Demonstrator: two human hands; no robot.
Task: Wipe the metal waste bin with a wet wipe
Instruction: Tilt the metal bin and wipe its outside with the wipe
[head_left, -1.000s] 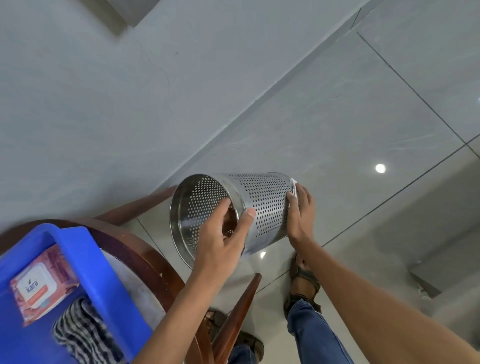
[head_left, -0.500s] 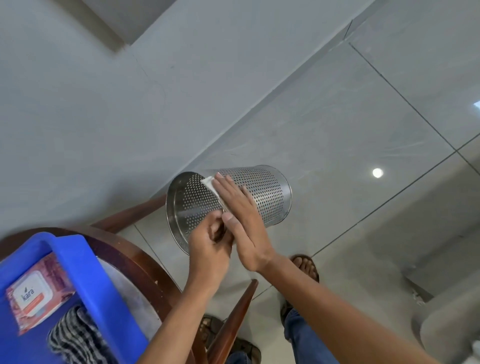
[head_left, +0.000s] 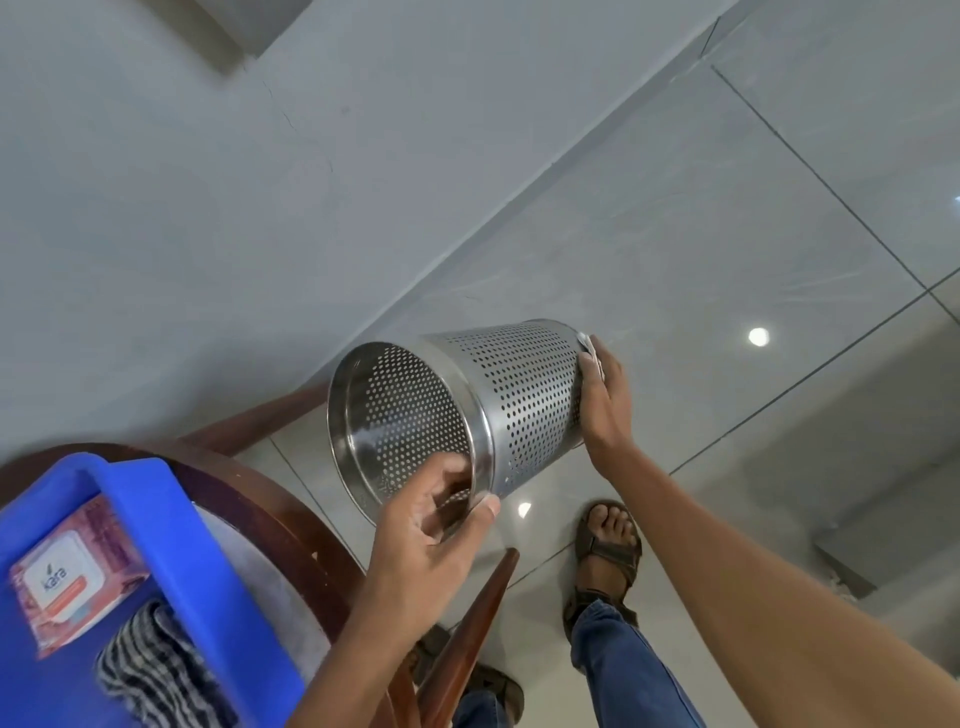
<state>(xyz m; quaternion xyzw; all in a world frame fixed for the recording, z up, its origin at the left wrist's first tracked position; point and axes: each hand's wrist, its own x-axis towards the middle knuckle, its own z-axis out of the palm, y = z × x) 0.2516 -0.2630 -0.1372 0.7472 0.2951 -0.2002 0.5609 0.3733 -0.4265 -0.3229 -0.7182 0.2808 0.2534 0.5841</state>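
Left hand (head_left: 434, 525) pinches the open rim of the perforated silver metal waste bin (head_left: 467, 410) at rim's 5 o'clock, thumb outside, fingers inside. Bin held in air on its side, mouth toward camera, base pointing to 2 o'clock. Right hand (head_left: 605, 400) lies flat vs. base end, fingers together, pressing small white wet wipe (head_left: 586, 345) onto the bin edge. Glossy grey tiled floor (head_left: 727, 234) open at 12–3 o'clock; round dark wood counter (head_left: 270, 514) close at 8 o'clock. Blue plastic tub (head_left: 156, 519) on it holds pink wipes pack (head_left: 67, 577), label reads "kara", w/ checked cloth (head_left: 150, 670) beside.
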